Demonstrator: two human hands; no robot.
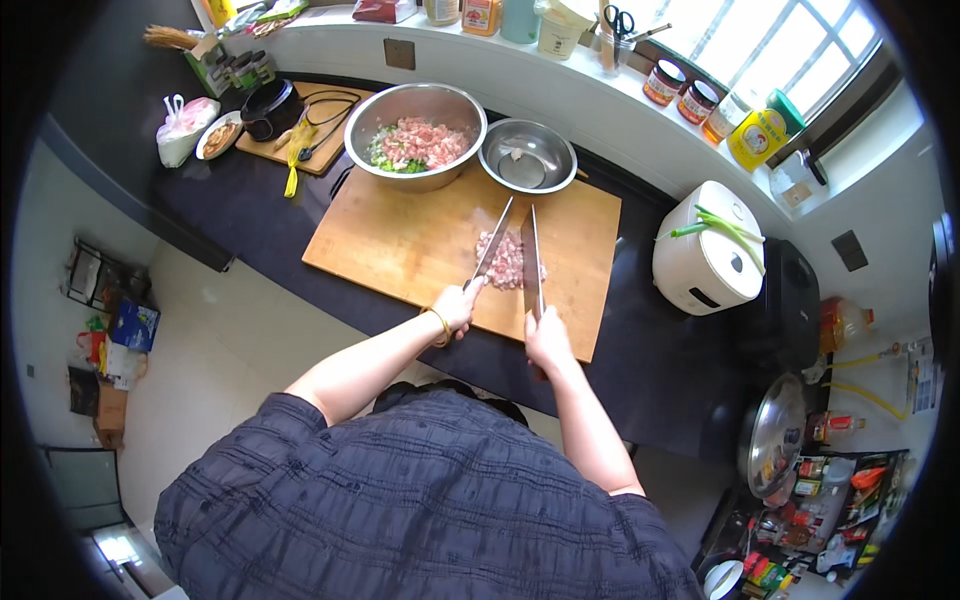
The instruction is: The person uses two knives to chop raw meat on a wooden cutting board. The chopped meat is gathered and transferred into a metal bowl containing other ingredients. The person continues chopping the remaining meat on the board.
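Note:
My left hand (pixel 457 306), with a yellow bangle at the wrist, is closed round the handle of a kitchen knife (pixel 494 238). Another kitchen knife (pixel 532 255), broad in the blade, is gripped by my right hand (pixel 547 340). Both blades point away from me, side by side over a patch of chopped pinkish meat (pixel 508 264). The meat lies right of the middle on a large wooden cutting board (pixel 385 235). Whether the blades touch the board is hard to see. My fingers hide most of both handles.
At the board's far edge stand a steel bowl (pixel 400 181) holding minced meat and chopped greens, and a smaller steel bowl (pixel 548 180). A white rice cooker (pixel 690 270) with green onions on its lid stands right. A black pot (pixel 270 112) is far left; jars line the windowsill.

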